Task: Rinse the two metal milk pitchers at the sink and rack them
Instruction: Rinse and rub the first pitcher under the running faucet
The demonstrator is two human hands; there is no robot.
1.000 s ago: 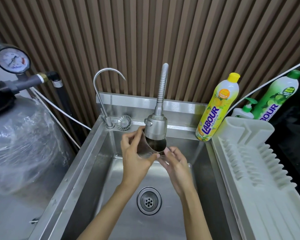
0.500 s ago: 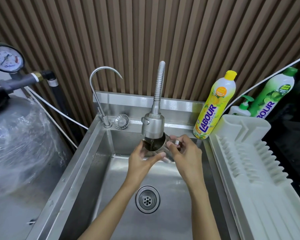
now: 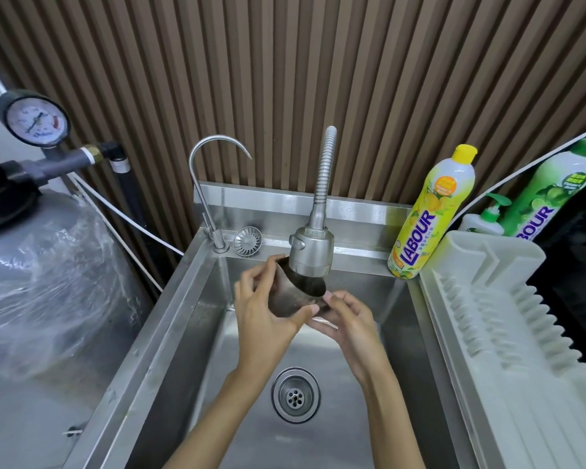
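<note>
A small metal milk pitcher (image 3: 290,296) is tilted under the spray head of the flexible tap (image 3: 312,255), its mouth turned up and to the right. My left hand (image 3: 264,313) grips its body from the left, thumb across the front. My right hand (image 3: 349,319) holds it at the lower right rim, fingers curled under it. Only one pitcher is in view. The white ribbed drying rack (image 3: 508,333) lies to the right of the sink and holds nothing.
The steel sink basin (image 3: 352,418) has a round drain (image 3: 295,395) below my hands. A thin gooseneck tap (image 3: 205,184) and a strainer plug (image 3: 247,241) stand at the back left. Soap bottles (image 3: 430,214) stand at the back right. A wrapped tank (image 3: 48,282) with a gauge is at the left.
The pitcher has tipped back towards the left under the tap. My right hand dropped from the pitcher's upper right side to below its rim. The view also shifted slightly.
</note>
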